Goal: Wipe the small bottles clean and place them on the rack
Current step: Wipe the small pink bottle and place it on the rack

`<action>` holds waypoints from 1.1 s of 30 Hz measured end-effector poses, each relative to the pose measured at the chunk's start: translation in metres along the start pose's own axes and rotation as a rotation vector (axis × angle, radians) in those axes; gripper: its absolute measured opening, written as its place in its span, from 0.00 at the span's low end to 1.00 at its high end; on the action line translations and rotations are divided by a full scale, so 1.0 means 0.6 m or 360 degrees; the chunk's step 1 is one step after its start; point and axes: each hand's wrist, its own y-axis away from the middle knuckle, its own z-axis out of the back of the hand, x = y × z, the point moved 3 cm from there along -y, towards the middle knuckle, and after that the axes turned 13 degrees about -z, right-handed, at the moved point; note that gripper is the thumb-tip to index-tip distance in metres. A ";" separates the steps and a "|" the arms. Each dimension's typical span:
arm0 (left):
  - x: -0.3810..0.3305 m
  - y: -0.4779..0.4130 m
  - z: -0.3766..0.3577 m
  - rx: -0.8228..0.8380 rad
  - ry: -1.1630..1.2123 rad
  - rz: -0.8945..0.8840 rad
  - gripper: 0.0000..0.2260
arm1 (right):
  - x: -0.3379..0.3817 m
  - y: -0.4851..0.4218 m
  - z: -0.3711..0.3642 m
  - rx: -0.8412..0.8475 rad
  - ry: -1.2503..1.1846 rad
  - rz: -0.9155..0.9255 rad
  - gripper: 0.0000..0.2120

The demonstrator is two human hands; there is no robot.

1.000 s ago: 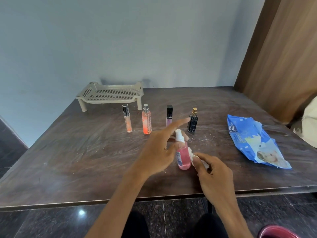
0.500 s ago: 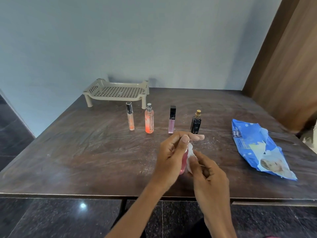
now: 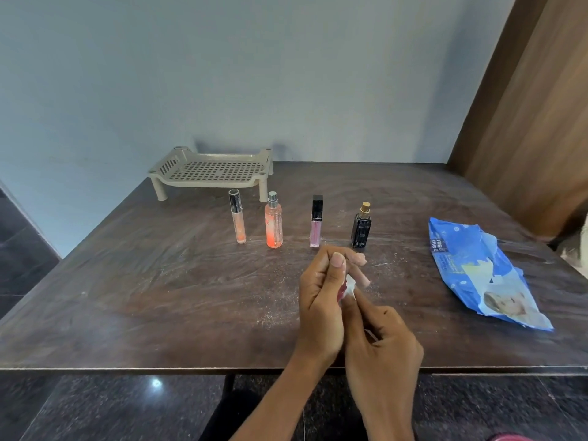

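My left hand (image 3: 319, 300) grips a small pink bottle (image 3: 341, 291), of which only a sliver shows between the fingers. My right hand (image 3: 380, 338) pinches a white wipe (image 3: 350, 286) against the bottle's side. Both hands hover over the near middle of the dark table (image 3: 159, 297). Behind them several small bottles stand in a row: a clear tube with orange liquid (image 3: 237, 217), an orange spray bottle (image 3: 274, 221), a purple tube with a black cap (image 3: 316, 222) and a black bottle with a gold cap (image 3: 361, 226). The beige perforated rack (image 3: 213, 171) stands at the back left with nothing on it.
A crumpled blue wet-wipe pack (image 3: 483, 275) lies on the table's right side. A wooden panel (image 3: 534, 106) rises at the right, and a pale wall stands behind the table. The table's front edge runs just under my wrists, with dark polished floor (image 3: 95, 405) below.
My left hand, open over the pink bottle a second ago, has closed round it, hiding it. My right hand has brought the wipe up against the bottle. The camera has tilted up a little.
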 end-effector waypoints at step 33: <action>0.011 -0.049 0.011 0.0315 0.0476 0.0264 0.04 | 0.014 -0.040 0.004 0.0214 0.0232 0.0159 0.10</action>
